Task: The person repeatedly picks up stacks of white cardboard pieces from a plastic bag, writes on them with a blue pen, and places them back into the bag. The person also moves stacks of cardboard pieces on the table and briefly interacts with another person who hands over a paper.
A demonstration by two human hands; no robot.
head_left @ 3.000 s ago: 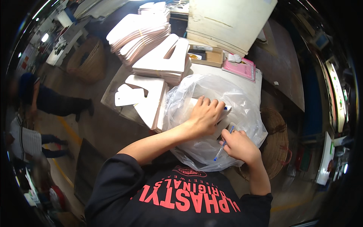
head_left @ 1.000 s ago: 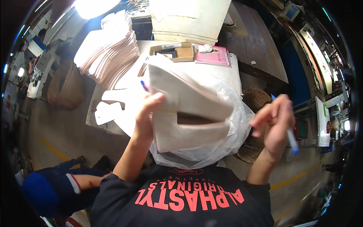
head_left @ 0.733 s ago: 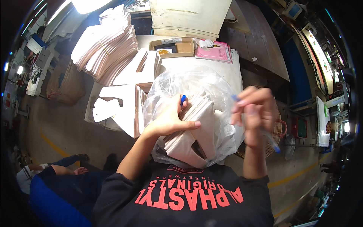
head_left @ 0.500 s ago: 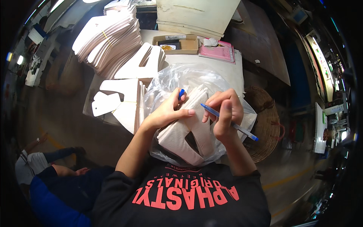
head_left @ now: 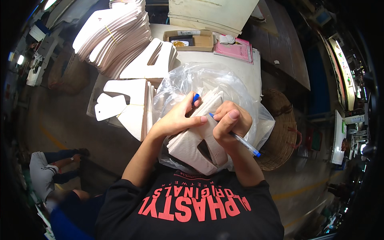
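Note:
A bundle of off-white, felt-like cut pieces [head_left: 191, 145] with a dark slot lies tilted in a clear plastic bag [head_left: 236, 86] close to my body. My left hand [head_left: 181, 117] grips its upper left side, thumb across the top piece. A blue pen cap [head_left: 195, 98] is pinched between the fingers of that hand. In my right hand [head_left: 233, 120] is a clear pen [head_left: 247, 146] with blue ends. Its tip is at or just over the top piece, near my left thumb; contact cannot be made out.
Tall stacks of white cut pieces [head_left: 114, 36] stand at the far left, with a banded bundle [head_left: 134, 110] nearer. Behind the bag are an open cardboard box [head_left: 204, 41] and a pink booklet [head_left: 236, 51]. A wicker basket [head_left: 280, 132] stands right; a co-worker [head_left: 42, 170] is lower left.
My right hand has turned and curled closer around the pen, whose tip has come slightly left and nearer. The left hand keeps its grip. The co-workers at lower left have shifted.

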